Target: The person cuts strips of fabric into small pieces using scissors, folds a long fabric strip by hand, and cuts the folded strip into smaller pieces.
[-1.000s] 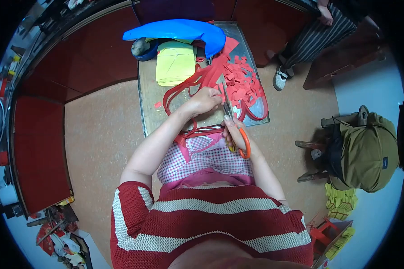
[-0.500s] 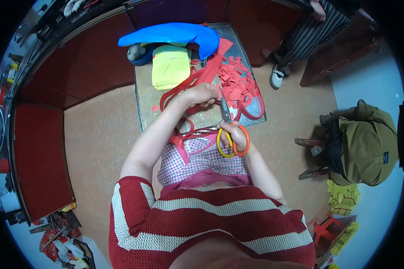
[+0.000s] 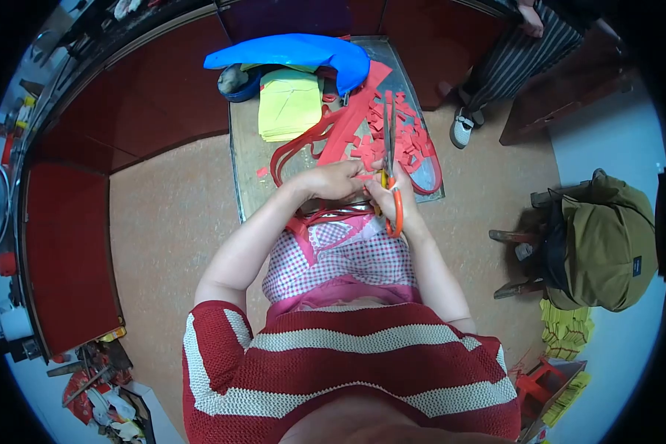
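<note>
My right hand [image 3: 397,198] is closed around scissors [image 3: 388,140] with one yellow and one orange handle. Their blades point away from me, over a heap of small cut red pieces [image 3: 411,140]. Close beside it, my left hand [image 3: 334,180] is pinched on a red strip [image 3: 363,177], only a bit of which shows between the two hands. Long red strips [image 3: 297,142] curl on the worktop left of the heap, and a wider red band [image 3: 348,122] runs toward the far side.
A stack of yellow sheets [image 3: 289,111] lies on the table [image 3: 248,166]. Behind it are a blue plastic bag [image 3: 288,50] and a dark blue bowl [image 3: 243,92]. At right stands a chair with an olive backpack [image 3: 607,244]. Another person's striped trousers [image 3: 522,59] show at the far right.
My right hand has moved up beside my left, and the scissors have swung to point straight away from me. My left hand has shifted slightly toward me.
</note>
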Available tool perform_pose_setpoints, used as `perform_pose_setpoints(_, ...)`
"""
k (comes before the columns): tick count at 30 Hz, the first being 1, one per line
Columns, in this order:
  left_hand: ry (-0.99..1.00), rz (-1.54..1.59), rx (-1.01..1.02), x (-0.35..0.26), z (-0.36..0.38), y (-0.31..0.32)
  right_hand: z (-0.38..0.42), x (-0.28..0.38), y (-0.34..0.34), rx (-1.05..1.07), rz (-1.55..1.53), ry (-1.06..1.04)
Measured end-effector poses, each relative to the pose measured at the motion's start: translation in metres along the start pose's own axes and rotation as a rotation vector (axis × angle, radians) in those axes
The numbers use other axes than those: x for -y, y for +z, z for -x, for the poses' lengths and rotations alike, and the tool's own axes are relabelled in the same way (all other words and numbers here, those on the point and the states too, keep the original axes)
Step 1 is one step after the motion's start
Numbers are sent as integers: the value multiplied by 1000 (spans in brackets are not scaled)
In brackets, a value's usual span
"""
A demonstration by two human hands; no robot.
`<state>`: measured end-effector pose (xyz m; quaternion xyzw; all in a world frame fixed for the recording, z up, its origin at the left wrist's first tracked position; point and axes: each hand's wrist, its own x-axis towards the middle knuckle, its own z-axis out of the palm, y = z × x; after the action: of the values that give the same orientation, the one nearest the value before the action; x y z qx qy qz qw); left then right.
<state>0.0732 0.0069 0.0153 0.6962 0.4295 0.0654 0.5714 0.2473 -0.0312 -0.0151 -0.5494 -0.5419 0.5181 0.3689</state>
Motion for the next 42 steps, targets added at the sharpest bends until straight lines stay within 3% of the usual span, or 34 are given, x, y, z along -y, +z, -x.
perform_pose_setpoints(6,10,49,91,15,-4,-7,3,-4,-4,-77,-104,-62)
perform_pose_setpoints(8,39,109,-32,15,-1,-8,10,3,-13,27,-259,172)
perform_pose_setpoints(12,-38,218,-206,-4,7,-13,37,-17,-30,286,-208,278)
perform_pose_setpoints(15,-86,339,-262,-2,0,-9,49,-33,-26,309,-75,210)
perform_pose_setpoints(17,4,423,-238,13,-12,-2,53,-16,-21,309,-16,197)
perform_pose_setpoints(20,16,311,-265,17,-19,3,44,-27,-16,222,100,96)
perform_pose_setpoints(27,118,314,-291,19,-26,9,35,-19,-13,211,117,144)
perform_pose_setpoints(30,60,309,-275,10,-27,4,31,-18,-11,208,38,222)
perform_pose_setpoints(32,-7,475,-195,7,-29,-1,29,-15,-9,209,-142,288)
perform_pose_setpoints(39,-26,636,22,31,-52,-20,16,-26,-11,223,-339,424)
perform_pose_setpoints(42,-62,521,7,27,-44,-18,13,-22,-22,352,-360,465)
